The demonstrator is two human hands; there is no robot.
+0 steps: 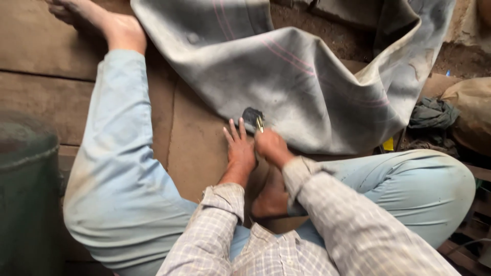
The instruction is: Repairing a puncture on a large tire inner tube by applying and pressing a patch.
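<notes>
A large grey rubber inner tube [286, 76] with thin pink lines lies spread over the wooden floor in front of me. Near its lower edge is a dark roughened patch [252, 116]. My left hand [239, 148] lies flat with fingers spread, pressing the tube's edge just left of that patch. My right hand [271, 145] is closed around a small yellowish metal tool [260, 124] whose tip points at the dark patch. I sit with legs in light blue trousers, one stretched left, one bent right.
A dark green drum [25, 174] stands at the left edge. Crumpled dark cloth [432, 113] and a brown sack [473, 110] lie at the right. A small yellow object [388, 144] peeks out under the tube. Wooden boards [46, 51] cover the floor.
</notes>
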